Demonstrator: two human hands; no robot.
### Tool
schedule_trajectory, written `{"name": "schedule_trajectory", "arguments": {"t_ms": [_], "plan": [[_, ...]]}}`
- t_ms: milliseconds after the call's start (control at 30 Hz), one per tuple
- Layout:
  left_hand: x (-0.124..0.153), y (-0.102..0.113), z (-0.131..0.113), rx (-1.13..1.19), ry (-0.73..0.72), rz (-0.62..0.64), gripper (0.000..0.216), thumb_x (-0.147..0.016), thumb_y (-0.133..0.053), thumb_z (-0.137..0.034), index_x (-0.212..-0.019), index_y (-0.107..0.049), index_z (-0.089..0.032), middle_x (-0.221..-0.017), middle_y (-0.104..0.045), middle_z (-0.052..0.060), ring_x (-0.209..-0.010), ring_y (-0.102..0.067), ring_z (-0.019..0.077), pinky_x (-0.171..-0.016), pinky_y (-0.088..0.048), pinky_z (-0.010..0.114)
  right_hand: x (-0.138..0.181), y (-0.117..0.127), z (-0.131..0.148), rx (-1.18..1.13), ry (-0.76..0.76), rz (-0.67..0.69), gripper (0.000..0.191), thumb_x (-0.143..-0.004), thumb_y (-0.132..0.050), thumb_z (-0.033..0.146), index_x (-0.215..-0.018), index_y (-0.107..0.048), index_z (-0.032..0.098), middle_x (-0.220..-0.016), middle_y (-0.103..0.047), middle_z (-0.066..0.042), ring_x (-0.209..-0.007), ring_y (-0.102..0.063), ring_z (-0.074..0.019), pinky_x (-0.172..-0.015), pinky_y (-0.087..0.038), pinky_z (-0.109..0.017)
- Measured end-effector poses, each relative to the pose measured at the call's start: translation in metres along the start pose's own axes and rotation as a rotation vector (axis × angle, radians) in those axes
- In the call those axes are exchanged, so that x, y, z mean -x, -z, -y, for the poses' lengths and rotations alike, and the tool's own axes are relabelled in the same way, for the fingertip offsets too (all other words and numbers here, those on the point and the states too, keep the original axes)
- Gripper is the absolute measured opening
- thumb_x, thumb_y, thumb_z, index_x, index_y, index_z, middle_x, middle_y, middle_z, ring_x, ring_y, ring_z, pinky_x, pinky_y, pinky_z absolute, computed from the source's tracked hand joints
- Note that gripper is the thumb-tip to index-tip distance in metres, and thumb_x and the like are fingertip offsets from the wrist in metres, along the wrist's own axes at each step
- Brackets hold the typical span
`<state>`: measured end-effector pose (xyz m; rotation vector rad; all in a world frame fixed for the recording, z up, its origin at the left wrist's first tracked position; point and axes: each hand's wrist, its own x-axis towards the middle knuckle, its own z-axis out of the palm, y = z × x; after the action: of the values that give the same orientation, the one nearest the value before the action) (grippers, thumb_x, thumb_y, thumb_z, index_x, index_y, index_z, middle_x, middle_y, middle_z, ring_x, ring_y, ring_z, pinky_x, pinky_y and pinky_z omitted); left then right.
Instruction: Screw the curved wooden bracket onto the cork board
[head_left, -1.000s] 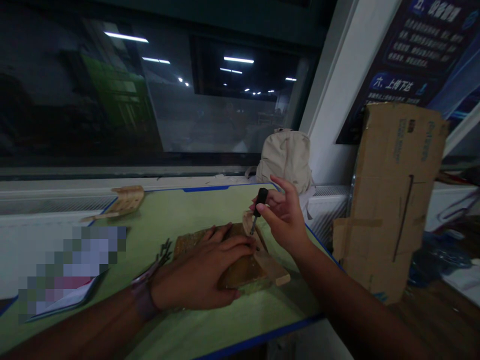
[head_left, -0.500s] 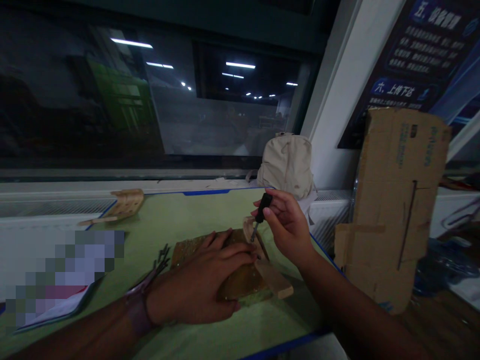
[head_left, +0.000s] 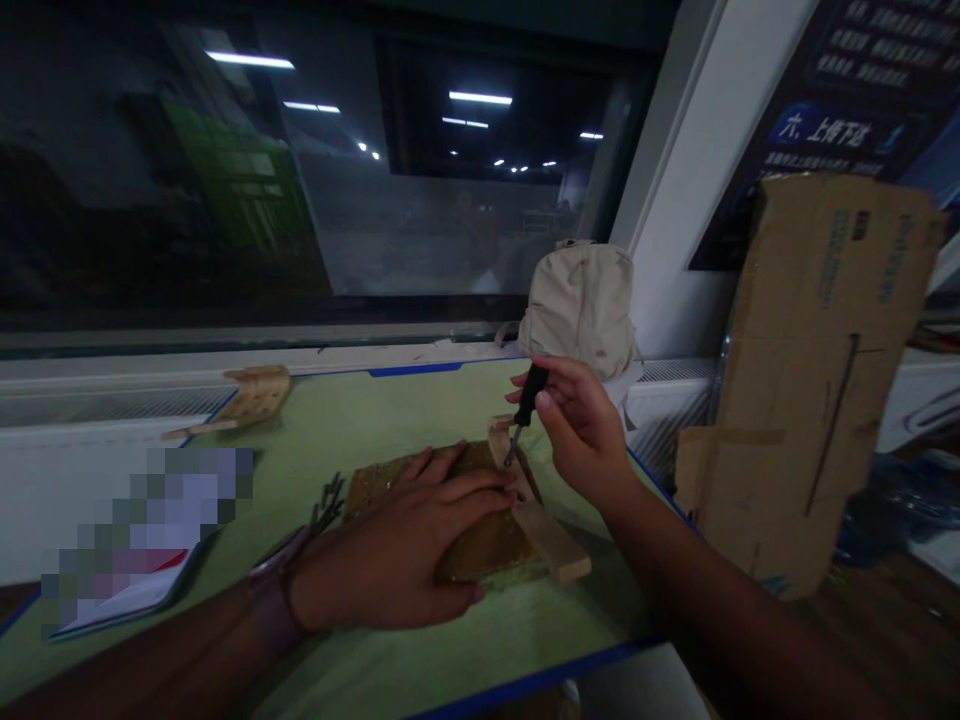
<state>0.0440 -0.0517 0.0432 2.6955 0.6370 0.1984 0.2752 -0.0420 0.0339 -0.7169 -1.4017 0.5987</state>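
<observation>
My right hand [head_left: 589,430] grips a screwdriver [head_left: 533,390] by its black handle between thumb and fingers. The shaft slants down, its tip at the narrow wooden strip [head_left: 546,535], near my left fingertips. That strip has a curved upper end and lies across the right part of a brown wooden board [head_left: 487,550]. Spread flat over the board is my left hand [head_left: 405,545], fingers apart, with the index and middle fingertips against the strip. A small dark spot, perhaps a screw or hole, shows beside those fingertips. Several dark, thin metal pieces [head_left: 328,503] lie left of the board.
The green tabletop [head_left: 360,410] has blue edging. A wooden piece with holes [head_left: 259,398] sits at its far left corner, and papers [head_left: 142,550] lie at left. Behind stand a beige backpack [head_left: 581,305] and, at right, a cardboard sheet [head_left: 825,390].
The view has shifted slightly, so most things sit a little higher in the picture. Both hands keep nearly the same pose, with the screwdriver tip still at the wooden strip.
</observation>
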Motion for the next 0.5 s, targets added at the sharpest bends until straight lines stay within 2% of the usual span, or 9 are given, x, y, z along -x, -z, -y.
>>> {"name": "schedule_trajectory", "arguments": {"t_ms": [167, 333, 500], "plan": [[-0.0002, 0.0017, -0.0011, 0.005, -0.024, -0.009, 0.076, -0.081, -0.078, -0.031, -0.153, -0.052, -0.026, -0.165, -0.047, 0.006, -0.157, -0.024, 0.0477, -0.126, -0.022, 0.071, -0.0023, -0.0020, -0.0008, 0.003, -0.001, -0.003, 0.030, -0.095, -0.074, 0.038, -0.124, -0.067, 0.033, -0.104, -0.072, -0.003, -0.085, -0.073, -0.0187, -0.082, -0.066, -0.040], [-0.0004, 0.0018, -0.0021, 0.008, -0.027, -0.021, 0.077, -0.080, -0.079, -0.031, -0.152, -0.053, -0.026, -0.164, -0.048, 0.006, -0.155, -0.027, 0.0487, -0.124, -0.026, 0.071, -0.0002, 0.0007, -0.0052, 0.105, 0.043, -0.021, 0.034, -0.090, -0.080, 0.031, -0.123, -0.070, 0.035, -0.116, -0.071, -0.004, -0.093, -0.068, -0.0198, -0.081, -0.065, -0.037], [-0.0002, 0.0015, -0.0017, 0.011, -0.035, -0.028, 0.075, -0.081, -0.078, -0.031, -0.151, -0.053, -0.025, -0.164, -0.049, 0.006, -0.155, -0.027, 0.0481, -0.125, -0.025, 0.070, 0.0010, 0.0013, -0.0012, 0.111, 0.048, 0.012, 0.031, -0.099, -0.068, 0.043, -0.129, -0.071, 0.034, -0.118, -0.073, -0.006, -0.096, -0.071, -0.0209, -0.085, -0.064, -0.039]]}}
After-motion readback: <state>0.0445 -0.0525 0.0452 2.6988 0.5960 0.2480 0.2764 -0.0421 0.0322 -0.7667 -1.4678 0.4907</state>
